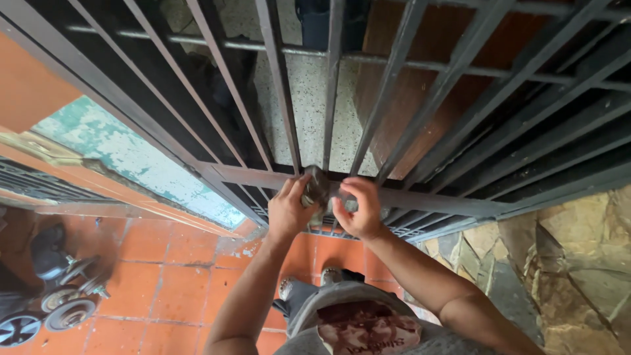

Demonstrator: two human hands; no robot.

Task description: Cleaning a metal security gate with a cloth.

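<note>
The padlock [317, 187] hangs on the gate's crossbar [427, 199], left hand [289, 212] gripping it from 9 o'clock, right hand [358, 210] pinching in from 3.

The gate [394, 197] is dark painted metal, matt, its bars smooth. The padlock [317, 187] at its middle rail looks dull, worn metal. At 7 o'clock, floor tiles [171, 276] are orange clay, scuffed. At 4 o'clock, the stone wall [572, 263] is rough. At 9 o'clock, turquoise paint [131, 158] peels.
</note>
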